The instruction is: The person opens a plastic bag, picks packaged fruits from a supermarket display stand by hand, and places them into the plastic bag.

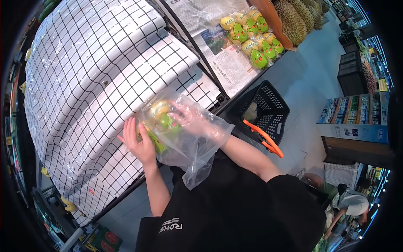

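A clear plastic bag (191,157) lies in front of me at the rack's edge. Inside it is a pack of yellow fruit (160,110) with green cartoon labels; I cannot tell the kind of fruit. My right hand (193,119) reaches into the bag, its fingers spread against the fruit's right side and seen through the plastic. On the left, my left hand (140,143) lies against the outside of the bag beside the pack, fingers stretched out and thumb apart.
White tiered shelving (105,84) under black wire grid lies ahead. Similar fruit packs (254,38) rest on newspaper (233,69) at the upper right, near durians (291,21). A black basket (268,105) with an orange handle (264,138) stands right. Another person (350,203) bends at lower right.
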{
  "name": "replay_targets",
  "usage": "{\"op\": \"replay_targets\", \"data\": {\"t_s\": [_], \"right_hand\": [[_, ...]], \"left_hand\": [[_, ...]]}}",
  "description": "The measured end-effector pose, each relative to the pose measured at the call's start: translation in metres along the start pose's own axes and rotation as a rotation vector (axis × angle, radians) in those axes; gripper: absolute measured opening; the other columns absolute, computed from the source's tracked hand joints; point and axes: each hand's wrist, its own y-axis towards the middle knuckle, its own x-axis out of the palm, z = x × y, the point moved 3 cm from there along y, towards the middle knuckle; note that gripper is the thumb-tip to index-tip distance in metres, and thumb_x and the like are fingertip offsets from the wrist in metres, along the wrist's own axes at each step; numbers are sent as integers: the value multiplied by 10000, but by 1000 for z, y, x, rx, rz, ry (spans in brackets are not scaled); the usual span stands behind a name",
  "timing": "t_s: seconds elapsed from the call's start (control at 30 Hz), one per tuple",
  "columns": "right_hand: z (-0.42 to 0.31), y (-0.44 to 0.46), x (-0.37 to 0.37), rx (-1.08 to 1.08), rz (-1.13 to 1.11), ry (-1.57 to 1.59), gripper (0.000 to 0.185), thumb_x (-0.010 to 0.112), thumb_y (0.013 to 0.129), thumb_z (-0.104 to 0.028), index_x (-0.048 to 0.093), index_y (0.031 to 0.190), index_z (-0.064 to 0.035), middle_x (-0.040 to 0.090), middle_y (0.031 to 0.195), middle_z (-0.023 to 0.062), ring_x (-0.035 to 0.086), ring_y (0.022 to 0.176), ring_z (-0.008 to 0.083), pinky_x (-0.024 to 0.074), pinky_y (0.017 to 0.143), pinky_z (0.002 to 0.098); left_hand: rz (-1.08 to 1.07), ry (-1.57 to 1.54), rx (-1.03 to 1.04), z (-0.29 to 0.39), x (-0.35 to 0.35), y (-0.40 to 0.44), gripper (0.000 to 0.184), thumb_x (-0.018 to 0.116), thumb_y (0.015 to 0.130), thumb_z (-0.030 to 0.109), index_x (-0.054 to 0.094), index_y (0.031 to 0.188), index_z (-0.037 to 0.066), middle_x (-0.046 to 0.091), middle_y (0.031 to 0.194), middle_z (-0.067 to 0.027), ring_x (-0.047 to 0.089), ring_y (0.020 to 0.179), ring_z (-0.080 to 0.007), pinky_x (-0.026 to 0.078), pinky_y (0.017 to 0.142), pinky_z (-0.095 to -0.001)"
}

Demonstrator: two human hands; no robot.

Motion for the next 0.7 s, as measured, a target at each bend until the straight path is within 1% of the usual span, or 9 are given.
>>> {"op": "replay_targets", "data": {"t_s": [0.07, 0.13, 0.2, 0.23, 0.33, 0.4, 0.43, 0.6, 0.7], "right_hand": [[-21, -21, -11, 50, 35, -141, 593, 547, 918, -417, 433, 1396, -85, 558, 1255, 216, 524, 1191, 335, 404, 1014, 391], [-25, -26, -16, 50, 90, -266, 575, 574, 919, -361, 429, 1391, -67, 563, 1247, 212, 548, 1164, 328, 421, 988, 395], [-20, -20, -8, -104, -34, 69, 571, 546, 915, -378, 452, 1378, -59, 539, 1292, 203, 510, 1217, 337, 383, 1049, 396], [-23, -21, -10, -101, -29, 70, 571, 546, 915, -378, 452, 1378, -59, 539, 1292, 203, 510, 1217, 337, 383, 1049, 396], [-33, -18, -17, -249, -4, -52, 510, 586, 885, -286, 495, 1324, -42, 564, 1245, 203, 543, 1157, 353, 431, 991, 403], [-33, -9, -13, -397, -36, 92, 443, 596, 854, -205, 538, 1256, -29, 590, 1180, 205, 559, 1110, 363, 460, 935, 409], [-28, -9, -10, -393, -30, 90, 443, 596, 854, -205, 538, 1256, -29, 590, 1180, 205, 559, 1110, 363, 460, 935, 409], [-17, -17, -2, -419, 194, 21, 402, 599, 835, -205, 570, 1187, -11, 603, 1134, 222, 586, 1042, 385, 478, 893, 424], [-22, -23, -6, -409, 215, -39, 437, 610, 831, -236, 563, 1194, 3, 605, 1131, 227, 597, 1015, 395, 484, 884, 429]], "left_hand": [[-6, -60, 176, 19, -1, -6, 302, 583, 905, 125, 609, 1179, 0, 589, 1259, -143, 494, 1244, -307, 126, 1128, -556], [-81, -106, 203, 29, 2, -9, 371, 606, 882, 124, 582, 1227, -11, 532, 1338, -168, 441, 1300, -342, 137, 1128, -548], [-179, -191, 298, 37, 8, -8, 441, 633, 860, 140, 561, 1269, -7, 489, 1385, -177, 388, 1341, -360, 146, 1129, -538], [-230, -179, 307, 38, 11, -8, 483, 659, 842, 177, 560, 1288, 21, 455, 1417, -177, 333, 1373, -373, 138, 1126, -549], [-321, -56, 389, 42, 22, -7, 446, 658, 848, 230, 599, 1258, 64, 459, 1415, -170, 324, 1376, -372, 134, 1115, -577], [-367, 28, 415, 37, 29, -7, 429, 653, 851, 257, 615, 1240, 79, 461, 1413, -165, 326, 1374, -370, 133, 1109, -590], [-410, 120, 436, 35, 33, -7, 414, 649, 854, 283, 631, 1222, 95, 464, 1412, -161, 328, 1372, -368, 132, 1102, -604], [-431, 110, 441, 36, 34, -7, 378, 640, 858, 296, 658, 1178, 95, 477, 1401, -148, 347, 1360, -358, 149, 1094, -613], [-428, 106, 452, 37, 34, -7, 355, 642, 855, 288, 672, 1151, 94, 487, 1392, -140, 357, 1354, -354, 163, 1091, -612]]}}
